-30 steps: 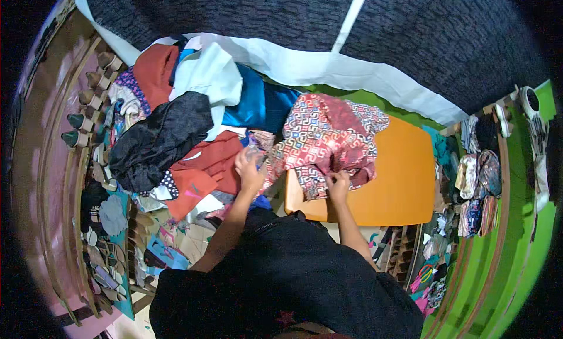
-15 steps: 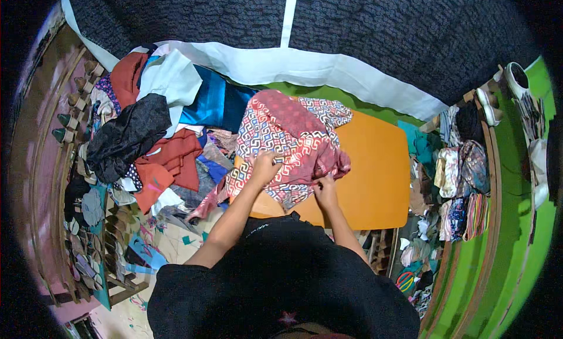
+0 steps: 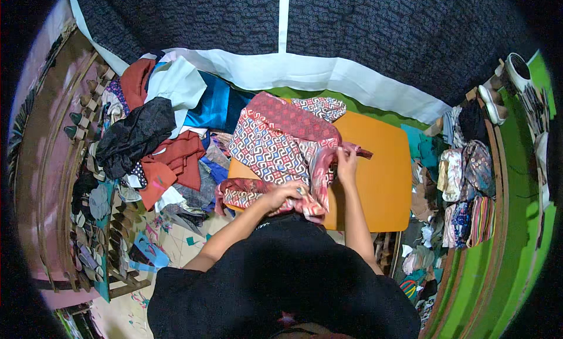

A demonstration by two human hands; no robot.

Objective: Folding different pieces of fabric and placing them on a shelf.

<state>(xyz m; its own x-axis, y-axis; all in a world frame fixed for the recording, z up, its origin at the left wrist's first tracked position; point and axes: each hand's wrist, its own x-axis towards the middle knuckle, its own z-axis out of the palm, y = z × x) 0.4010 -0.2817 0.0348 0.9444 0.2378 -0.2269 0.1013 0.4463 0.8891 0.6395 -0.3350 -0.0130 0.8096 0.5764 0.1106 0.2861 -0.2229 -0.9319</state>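
A patterned cloth (image 3: 265,148) in red, white and blue lies spread and bunched on the orange table (image 3: 375,180). Near the table's front edge, my left hand (image 3: 285,196) is closed on a gathered fold of it. Farther up and to the right, my right hand (image 3: 347,158) pinches another part, and a narrow red end sticks out past my fingers. Between the two hands a pinkish strip of the cloth runs taut. I cannot tell whether it is a garment or a loose piece.
Left of the table rises a heap of fabrics, with a black cloth (image 3: 136,134), rust-red cloth (image 3: 176,157) and shiny blue cloth (image 3: 214,104). Wooden racks flank both sides; folded fabrics (image 3: 454,172) sit on the right one. A dark patterned curtain (image 3: 399,40) hangs behind.
My left hand has come down toward me with a fold of the cloth. My right hand has moved up and slightly right, drawing a strip out between them.
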